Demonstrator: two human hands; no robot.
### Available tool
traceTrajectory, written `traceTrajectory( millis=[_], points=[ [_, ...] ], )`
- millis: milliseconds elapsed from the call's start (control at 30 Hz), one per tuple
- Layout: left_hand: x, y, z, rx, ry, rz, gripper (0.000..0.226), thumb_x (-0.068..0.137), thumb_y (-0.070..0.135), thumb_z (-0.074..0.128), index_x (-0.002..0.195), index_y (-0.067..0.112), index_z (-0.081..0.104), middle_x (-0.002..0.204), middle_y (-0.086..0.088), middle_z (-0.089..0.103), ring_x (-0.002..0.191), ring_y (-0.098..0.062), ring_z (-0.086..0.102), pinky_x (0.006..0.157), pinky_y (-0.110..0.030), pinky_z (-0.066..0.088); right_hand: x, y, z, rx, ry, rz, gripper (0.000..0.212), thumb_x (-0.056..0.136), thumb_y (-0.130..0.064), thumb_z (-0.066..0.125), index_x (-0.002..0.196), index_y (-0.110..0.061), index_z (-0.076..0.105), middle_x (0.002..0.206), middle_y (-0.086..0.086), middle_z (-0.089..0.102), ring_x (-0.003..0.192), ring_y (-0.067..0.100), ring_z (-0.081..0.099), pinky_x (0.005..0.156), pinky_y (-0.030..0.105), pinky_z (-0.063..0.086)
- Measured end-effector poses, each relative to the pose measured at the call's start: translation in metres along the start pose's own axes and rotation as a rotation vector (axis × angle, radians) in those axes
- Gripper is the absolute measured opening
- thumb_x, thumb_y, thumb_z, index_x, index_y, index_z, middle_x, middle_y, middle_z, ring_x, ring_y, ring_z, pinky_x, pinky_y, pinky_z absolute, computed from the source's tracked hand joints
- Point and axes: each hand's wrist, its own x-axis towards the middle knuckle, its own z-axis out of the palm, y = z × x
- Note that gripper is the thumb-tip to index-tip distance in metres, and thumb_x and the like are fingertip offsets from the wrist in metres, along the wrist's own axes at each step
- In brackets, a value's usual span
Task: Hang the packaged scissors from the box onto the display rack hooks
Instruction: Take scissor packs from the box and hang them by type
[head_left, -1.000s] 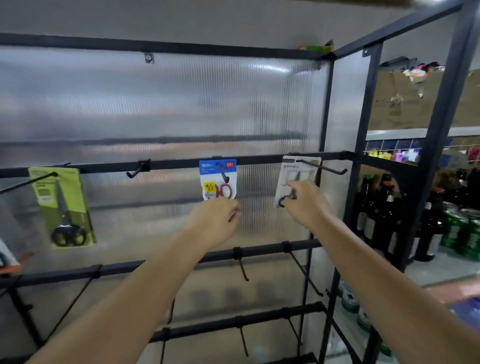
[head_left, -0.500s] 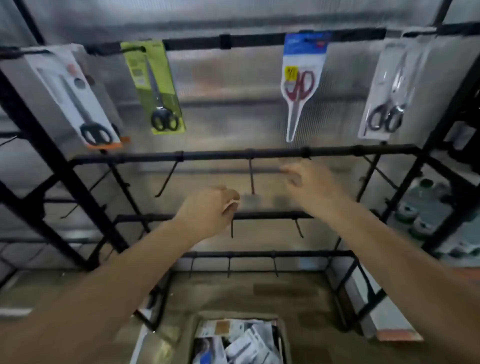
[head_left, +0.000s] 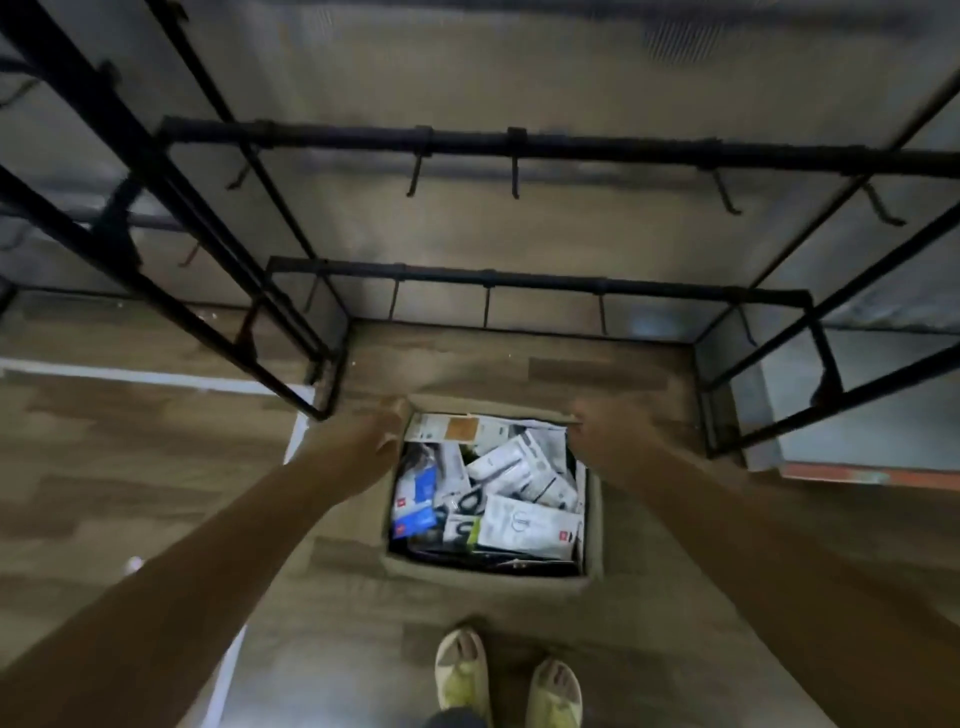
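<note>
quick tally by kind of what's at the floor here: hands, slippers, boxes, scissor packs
hands: 2 (left hand, right hand)
slippers: 2
box: 1
packaged scissors: a jumbled, overlapping pile in the box, too blurred to count
total counted: 5

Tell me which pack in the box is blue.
The blue scissors pack at the left side of the cardboard box, just below the left hand. The packs beside it are white or grey.
</note>
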Motion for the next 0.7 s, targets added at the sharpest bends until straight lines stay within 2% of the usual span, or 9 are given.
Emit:
traceTrajectory(
  millis=[67, 167, 267, 367, 433, 500, 567, 633, 700],
  points=[
    [0.018, -0.007, 0.06, -0.003, -0.054, -0.062, 0.03, 0.097, 0.027, 0.043, 0.12, 0.018, 0.059, 0.123, -0.007, 0.06, 0.116, -0.025, 0.054, 0.093, -0.029, 0.041, 0.019, 0.029, 0.055, 0.026, -0.061, 0.038, 0.034, 0.093, -0.016, 0.046, 0.125, -0.014, 0.055, 0.122, 0.012, 0.058, 0.109, 0.029, 0.055, 0.087, 0.031, 0.043],
    [0.047, -0.01, 0.145, 0.01, -0.155, -0.078, 0.031, 0.097, 0.024, 0.041, 0.124, 0.021, 0.056, 0.131, -0.004, 0.055, 0.121, -0.022, 0.05, 0.092, -0.024, 0.037, 0.046, 0.073, 0.137, 0.04, -0.155, 0.109, 0.039, 0.094, -0.015, 0.048, 0.133, -0.018, 0.048, 0.137, 0.003, 0.049, 0.115, 0.02, 0.052, 0.083, 0.02, 0.039],
    [0.076, -0.011, 0.222, 0.021, -0.221, -0.047, 0.033, 0.097, 0.025, 0.04, 0.129, 0.024, 0.052, 0.135, -0.001, 0.052, 0.122, -0.02, 0.049, 0.093, -0.025, 0.037, 0.081, 0.11, 0.212, 0.058, -0.227, 0.181, 0.049, 0.092, -0.017, 0.054, 0.139, -0.018, 0.041, 0.143, 0.005, 0.04, 0.12, 0.022, 0.049, 0.091, 0.027, 0.045],
    [0.101, -0.015, 0.287, 0.036, -0.251, -0.015, 0.032, 0.098, 0.024, 0.037, 0.126, 0.022, 0.052, 0.131, -0.001, 0.053, 0.12, -0.02, 0.05, 0.093, -0.028, 0.041, 0.121, 0.141, 0.273, 0.043, -0.274, 0.193, 0.085, 0.084, -0.028, 0.068, 0.149, -0.018, 0.015, 0.155, 0.007, 0.018, 0.139, 0.025, 0.025, 0.106, 0.034, 0.032],
    [0.117, -0.022, 0.32, 0.022, -0.237, 0.0, 0.032, 0.098, 0.023, 0.037, 0.126, 0.024, 0.051, 0.131, 0.0, 0.053, 0.12, -0.019, 0.049, 0.093, -0.03, 0.042, 0.15, 0.152, 0.301, 0.066, -0.198, 0.107, 0.107, 0.077, -0.034, 0.075, 0.15, -0.021, -0.002, 0.157, 0.006, 0.003, 0.143, 0.026, 0.01, 0.112, 0.038, 0.022],
    [0.131, -0.03, 0.343, -0.035, -0.197, 0.002, 0.032, 0.097, 0.021, 0.04, 0.126, 0.024, 0.053, 0.13, 0.0, 0.052, 0.119, -0.02, 0.05, 0.092, -0.03, 0.043, 0.181, 0.153, 0.314, 0.051, -0.011, -0.095, 0.104, 0.076, -0.043, 0.073, 0.15, -0.019, 0.003, 0.156, 0.007, 0.01, 0.142, 0.026, 0.012, 0.114, 0.039, 0.017],
    [0.143, -0.036, 0.356, -0.072, -0.153, 0.03, 0.029, 0.095, 0.017, 0.042, 0.12, 0.02, 0.057, 0.123, -0.004, 0.055, 0.111, -0.023, 0.054, 0.089, -0.033, 0.044, 0.211, 0.144, 0.316, 0.021, 0.105, -0.26, 0.088, 0.082, -0.048, 0.063, 0.149, -0.014, 0.016, 0.154, 0.008, 0.021, 0.141, 0.025, 0.017, 0.112, 0.036, 0.015],
    [0.15, -0.038, 0.362, -0.081, -0.094, 0.071, 0.024, 0.093, 0.013, 0.045, 0.111, 0.014, 0.061, 0.113, -0.008, 0.058, 0.104, -0.026, 0.057, 0.084, -0.036, 0.046, 0.235, 0.135, 0.315, -0.003, 0.045, -0.324, 0.079, 0.085, -0.051, 0.058, 0.147, -0.015, 0.024, 0.152, 0.007, 0.027, 0.139, 0.023, 0.022, 0.108, 0.032, 0.019],
    [0.151, -0.038, 0.362, -0.126, -0.054, 0.093, 0.021, 0.092, 0.01, 0.047, 0.105, 0.01, 0.063, 0.106, -0.011, 0.06, 0.099, -0.029, 0.059, 0.081, -0.039, 0.048, 0.246, 0.13, 0.315, -0.077, -0.101, -0.287, 0.081, 0.082, -0.055, 0.06, 0.146, -0.019, 0.026, 0.15, 0.006, 0.03, 0.136, 0.025, 0.028, 0.102, 0.034, 0.027]
  ],
)
